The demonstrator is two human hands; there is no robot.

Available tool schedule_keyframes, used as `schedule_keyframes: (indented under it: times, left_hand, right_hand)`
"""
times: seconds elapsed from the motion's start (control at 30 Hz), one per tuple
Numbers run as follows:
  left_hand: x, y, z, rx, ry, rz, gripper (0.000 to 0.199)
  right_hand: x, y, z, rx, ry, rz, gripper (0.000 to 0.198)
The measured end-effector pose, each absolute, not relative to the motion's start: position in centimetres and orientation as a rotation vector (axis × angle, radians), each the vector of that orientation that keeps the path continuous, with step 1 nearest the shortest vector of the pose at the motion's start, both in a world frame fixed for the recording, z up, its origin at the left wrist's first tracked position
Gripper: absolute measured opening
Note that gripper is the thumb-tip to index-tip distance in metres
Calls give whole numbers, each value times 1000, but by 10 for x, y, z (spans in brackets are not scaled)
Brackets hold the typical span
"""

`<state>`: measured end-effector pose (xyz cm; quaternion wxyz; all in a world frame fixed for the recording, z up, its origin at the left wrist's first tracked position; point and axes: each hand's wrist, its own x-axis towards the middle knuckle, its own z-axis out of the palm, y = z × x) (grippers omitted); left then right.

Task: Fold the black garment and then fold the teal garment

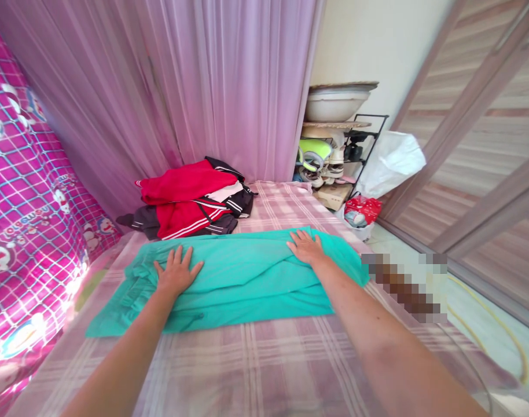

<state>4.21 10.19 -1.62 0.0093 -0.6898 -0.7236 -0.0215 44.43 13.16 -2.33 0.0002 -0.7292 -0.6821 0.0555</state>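
A pair of turquoise pants (247, 278) lies lengthwise across the bed, one leg over the other, with a gathered elastic waist at the left end and some wrinkles along the middle. My left hand (177, 271) rests flat near the waistband, fingers spread. Toward the leg end, my right hand (305, 248) presses on the far edge of the cloth, its fingers also stretched out. Neither hand grips the fabric.
Behind the pants sits a pile of red and black clothes (186, 197) against a purple curtain (238, 87). The plaid bedsheet (256, 370) covers the bed. At the right stand a shoe rack (371, 153), a white bag (395, 162) and a wardrobe (477, 133).
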Motion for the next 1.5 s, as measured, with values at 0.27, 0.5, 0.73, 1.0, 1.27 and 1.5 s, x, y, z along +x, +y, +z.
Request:
schedule_keyframes:
  times: [0.27, 0.5, 0.73, 1.0, 1.27, 1.5]
  left_hand:
    - [41, 106, -20, -2122, -2276, -25, 72]
    - [45, 99, -2, -2183, -2206, 51, 64]
    - [-4, 64, 6, -1985, -2105, -143, 58]
    - [-40, 59, -7, -2100, -2363, -284, 55]
    - [-72, 51, 10, -1715, -2584, -702, 41]
    - [-80, 59, 18, -1666, -2760, -547, 65]
  right_hand:
    - [439, 106, -6, -2305, -2156, 234, 60]
    - [397, 54, 1, -2008, -2219, 38, 56]
    - [364, 23, -20, -1773, -2323, -102, 51]
    - [358, 14, -48, -1866, -2364, -76, 50]
    - [358, 14, -48, -1862, -2354, -77, 50]
    - [360, 16, -54, -1802, -2326, -118, 50]
